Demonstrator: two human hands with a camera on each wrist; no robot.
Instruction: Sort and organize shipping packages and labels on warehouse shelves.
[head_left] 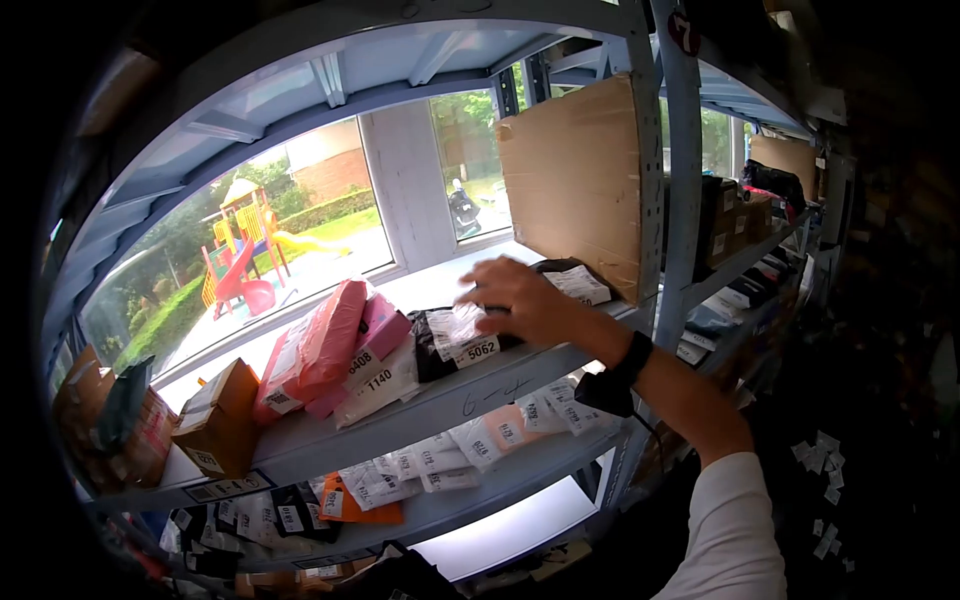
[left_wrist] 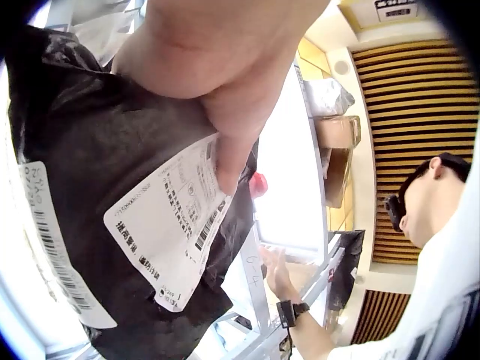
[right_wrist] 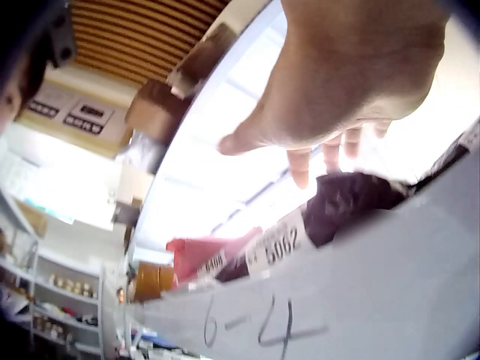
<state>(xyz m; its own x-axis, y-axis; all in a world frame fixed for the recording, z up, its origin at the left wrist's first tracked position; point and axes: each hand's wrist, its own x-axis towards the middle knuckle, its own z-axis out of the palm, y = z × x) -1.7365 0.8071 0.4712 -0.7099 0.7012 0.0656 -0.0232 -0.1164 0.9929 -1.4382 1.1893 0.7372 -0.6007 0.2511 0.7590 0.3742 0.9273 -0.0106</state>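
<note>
My right hand (head_left: 530,300) reaches over the shelf, its fingers spread above a black parcel bag (head_left: 440,355) whose white label reads 5062. In the right wrist view the same hand (right_wrist: 360,82) has its fingers extended and holds nothing. Another dark parcel with a white label (head_left: 580,285) lies just beyond it, beside the cardboard sheet. In the left wrist view my left hand (left_wrist: 225,97) grips a black plastic mailer bag (left_wrist: 127,135), thumb across its printed shipping label (left_wrist: 169,217); the other fingers are hidden.
Pink parcels (head_left: 325,345), a white parcel (head_left: 385,385) marked 1140 and a brown box (head_left: 222,415) stand leftward on the shelf. An upright cardboard sheet (head_left: 575,180) closes off its right end. Labelled bags (head_left: 490,440) fill the shelf below. A metal post (head_left: 682,190) rises at right.
</note>
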